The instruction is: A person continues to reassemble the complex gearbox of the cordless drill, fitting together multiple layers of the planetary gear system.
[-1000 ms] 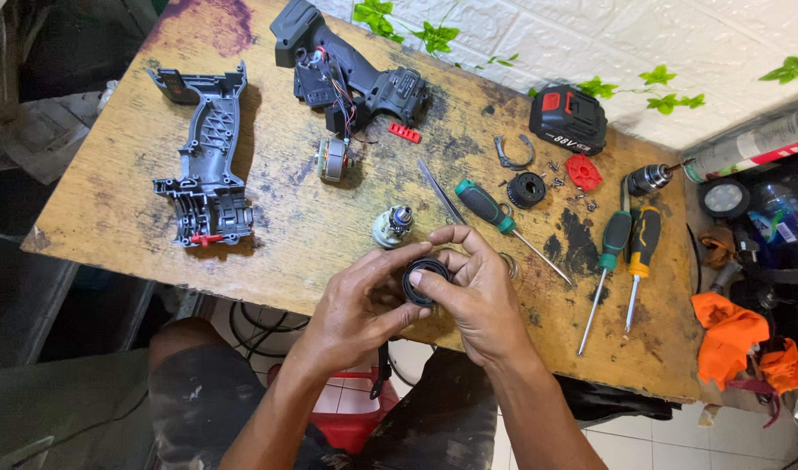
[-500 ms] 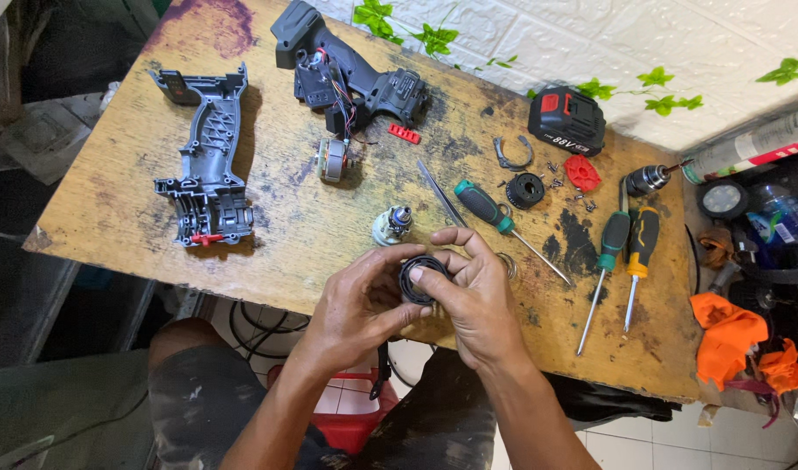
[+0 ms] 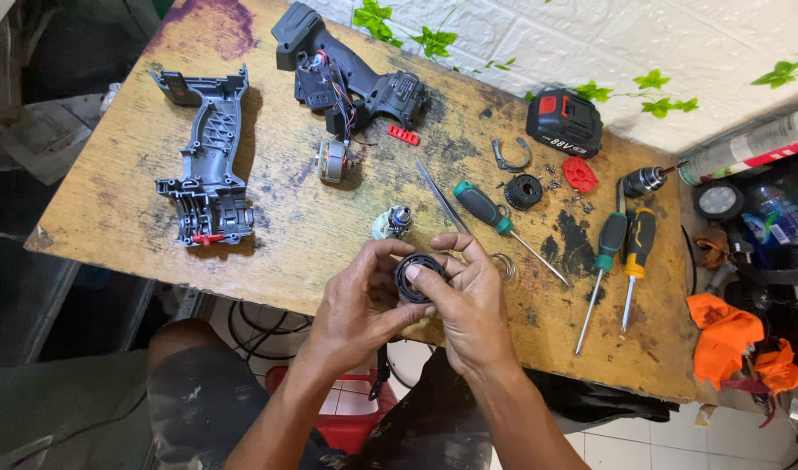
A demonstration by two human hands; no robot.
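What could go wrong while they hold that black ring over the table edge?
The black ring is pinched between the left hand and right hand near the table edge, so a slip might drop it to the floor. The small screws lie loose and could roll off or get lost.

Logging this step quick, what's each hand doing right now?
Left hand: closed on the black ring part.
Right hand: fingers closed on the same part.
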